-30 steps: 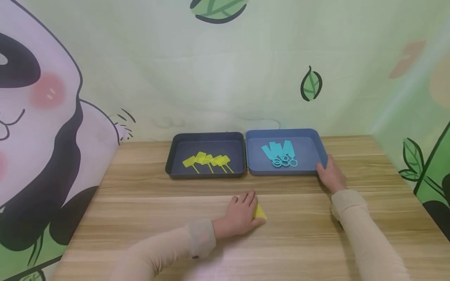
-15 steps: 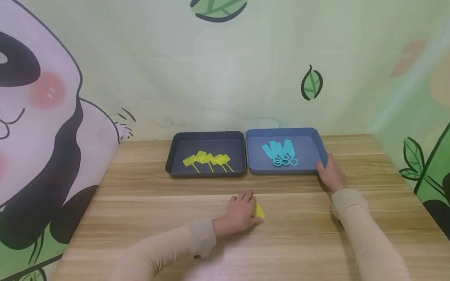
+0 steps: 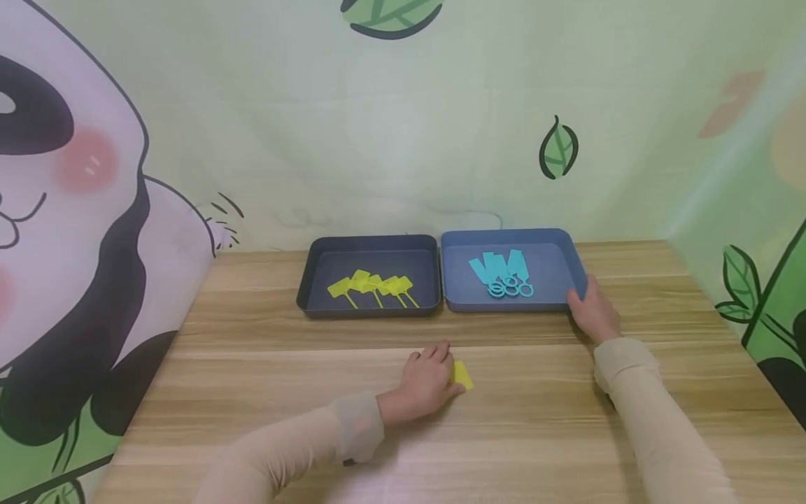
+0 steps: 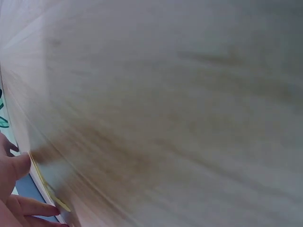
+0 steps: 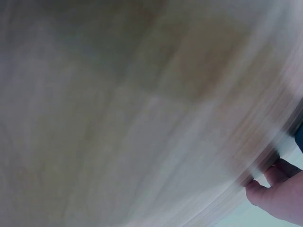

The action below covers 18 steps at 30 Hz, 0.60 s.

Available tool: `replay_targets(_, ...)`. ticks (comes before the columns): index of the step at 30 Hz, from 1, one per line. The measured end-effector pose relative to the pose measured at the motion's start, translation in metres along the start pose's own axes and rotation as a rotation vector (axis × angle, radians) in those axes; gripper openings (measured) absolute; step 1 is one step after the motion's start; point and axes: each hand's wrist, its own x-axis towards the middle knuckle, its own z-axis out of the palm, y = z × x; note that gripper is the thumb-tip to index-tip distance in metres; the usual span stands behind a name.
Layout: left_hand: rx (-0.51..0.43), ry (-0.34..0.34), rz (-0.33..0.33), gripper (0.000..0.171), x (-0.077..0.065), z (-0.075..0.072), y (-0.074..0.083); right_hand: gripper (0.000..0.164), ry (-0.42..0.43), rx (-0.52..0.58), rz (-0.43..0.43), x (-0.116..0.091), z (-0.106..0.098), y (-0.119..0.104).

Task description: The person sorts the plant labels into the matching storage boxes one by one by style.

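Note:
My left hand is low over the table with its thumb and fingers about a flat yellow plastic tag. Most of that tag is hidden under the hand in the head view. From the left wrist, it appears edge-on as a thin yellow strip between thumb and fingers. My right hand grips the near right corner of the blue tray, thumb at the rim. Inside that tray lie several teal tags with ring ends. Several yellow stemmed tags lie in the dark tray beside it.
The two trays stand side by side at the back of the wooden table, close to a printed cloth backdrop. Both forearms reach in from the near edge.
My left hand has shifted slightly left, and the yellow tag has slid and turned a little with it. My right hand keeps its hold on the blue tray.

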Motion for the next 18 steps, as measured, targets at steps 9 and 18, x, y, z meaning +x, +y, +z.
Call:
replay_targets(9, -0.062, -0.011, -0.010, 0.067, -0.0014, -0.0027, -0.0001, 0.069, -0.010, -0.011, 0.010, -0.0018, -0.0008, -0.0020)
replay_targets(18, -0.135, 0.033, -0.038, 0.049, 0.0031, -0.0045, -0.0041, 0.069, -0.007, -0.017, 0.010, -0.0005, 0.0002, -0.0007)
